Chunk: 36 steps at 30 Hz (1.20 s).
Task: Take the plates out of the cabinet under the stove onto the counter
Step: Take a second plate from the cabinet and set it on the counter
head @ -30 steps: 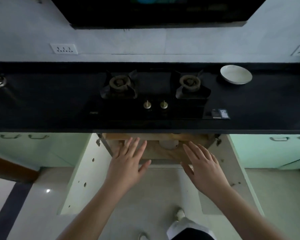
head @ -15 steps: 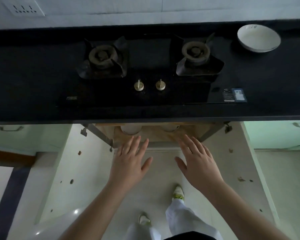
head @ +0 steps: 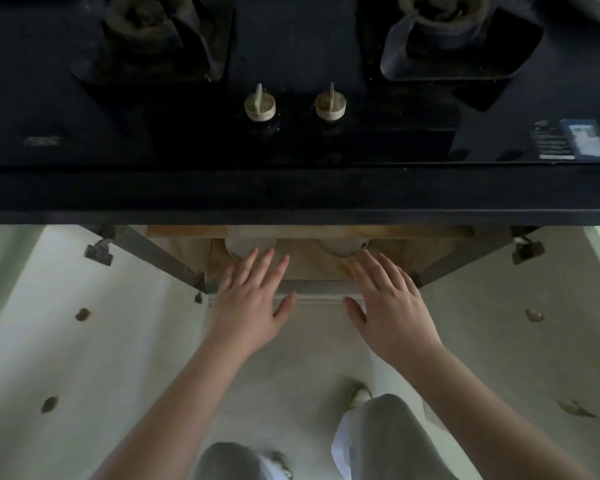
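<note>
Under the black counter (head: 291,192) the cabinet stands open, its wooden shelf (head: 309,268) showing. Two pale plates sit on it, mostly hidden by the counter edge: the left plate (head: 248,242) and the right plate (head: 342,245). My left hand (head: 250,299) reaches in with fingers straight, its tips at the left plate's rim. With spread fingers, my right hand (head: 388,306) has its tips just below the right plate. Neither hand holds anything.
The gas stove fills the counter, with a left burner (head: 153,32), a right burner (head: 454,32) and two knobs (head: 295,103). Both white cabinet doors (head: 84,323) (head: 516,323) swing wide open at either side. My legs and shoes (head: 361,396) stand on the floor below.
The view has come closer and tilted down; the bowl on the counter has left the frame. Both hands have moved forward to the plates on the shelf.
</note>
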Motion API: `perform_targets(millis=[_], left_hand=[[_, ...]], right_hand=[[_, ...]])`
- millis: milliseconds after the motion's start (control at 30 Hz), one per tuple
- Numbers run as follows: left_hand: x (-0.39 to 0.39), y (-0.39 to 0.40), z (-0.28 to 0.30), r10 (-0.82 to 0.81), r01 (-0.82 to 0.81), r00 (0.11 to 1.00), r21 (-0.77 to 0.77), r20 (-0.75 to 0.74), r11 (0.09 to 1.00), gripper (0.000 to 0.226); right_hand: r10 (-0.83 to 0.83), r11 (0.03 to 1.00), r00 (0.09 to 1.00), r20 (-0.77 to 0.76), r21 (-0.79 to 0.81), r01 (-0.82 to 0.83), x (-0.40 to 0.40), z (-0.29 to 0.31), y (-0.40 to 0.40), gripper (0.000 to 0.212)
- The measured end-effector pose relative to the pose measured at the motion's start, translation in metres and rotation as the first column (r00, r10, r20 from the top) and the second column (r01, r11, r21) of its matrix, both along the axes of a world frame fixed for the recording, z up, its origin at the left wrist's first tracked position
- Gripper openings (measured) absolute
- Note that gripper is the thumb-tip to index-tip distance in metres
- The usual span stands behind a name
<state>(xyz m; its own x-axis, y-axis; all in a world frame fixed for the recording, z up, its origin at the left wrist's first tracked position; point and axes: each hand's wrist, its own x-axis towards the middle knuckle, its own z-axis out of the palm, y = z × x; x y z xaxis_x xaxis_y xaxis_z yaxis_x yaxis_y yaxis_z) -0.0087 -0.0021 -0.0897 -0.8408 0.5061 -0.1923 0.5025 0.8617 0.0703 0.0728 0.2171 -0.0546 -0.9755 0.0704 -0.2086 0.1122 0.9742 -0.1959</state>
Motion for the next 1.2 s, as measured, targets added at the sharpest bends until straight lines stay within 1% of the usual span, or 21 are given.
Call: perform_targets(millis=[167, 300, 433, 500, 600, 700, 933, 1033, 1200], left_hand=[[-0.051, 0.007, -0.066, 0.062, -0.056, 0.996, 0.081, -0.069, 0.995, 0.068], [-0.075, 0.016, -0.116, 0.056, -0.046, 0.991, 0.075, -0.125, 0.996, 0.076], [-0.091, 0.023, -0.159, 0.078, -0.063, 0.987, 0.106, -0.141, 0.992, 0.073], [-0.093, 0.022, -0.174, 0.083, -0.052, 0.978, 0.162, -0.192, 0.985, 0.07], [-0.095, 0.02, -0.192, 0.087, -0.008, 0.947, 0.247, -0.309, 0.969, 0.064], [-0.093, 0.021, -0.205, 0.113, -0.006, 0.908, 0.257, -0.403, 0.966, 0.06], [-0.093, 0.032, -0.207, 0.15, -0.022, 0.889, 0.287, -0.432, 0.958, 0.057], [-0.097, 0.032, -0.21, 0.145, 0.006, 0.873, 0.306, -0.466, 0.952, 0.056], [-0.099, 0.032, -0.201, 0.122, 0.023, 0.867, 0.282, -0.484, 0.959, 0.054]], right_hand=[[-0.003, 1.0, 1.0, -0.027, 0.02, 0.004, -0.038, -0.07, 0.005, 0.063], [0.005, 0.999, 0.997, -0.071, 0.044, -0.002, -0.067, -0.121, 0.006, 0.063], [0.04, 0.996, 0.991, -0.125, 0.081, -0.03, -0.093, -0.16, 0.005, 0.063], [0.049, 0.996, 0.986, -0.157, 0.085, -0.036, -0.099, -0.176, 0.007, 0.063], [0.054, 0.996, 0.967, -0.247, 0.082, -0.035, -0.101, -0.194, 0.012, 0.062], [0.072, 0.993, 0.947, -0.313, 0.107, -0.04, -0.097, -0.21, 0.012, 0.063], [0.1, 0.986, 0.931, -0.352, 0.158, -0.047, -0.097, -0.215, 0.014, 0.068], [0.122, 0.982, 0.919, -0.375, 0.181, -0.056, -0.101, -0.219, 0.016, 0.07], [0.126, 0.985, 0.918, -0.377, 0.16, -0.07, -0.101, -0.218, 0.017, 0.07]])
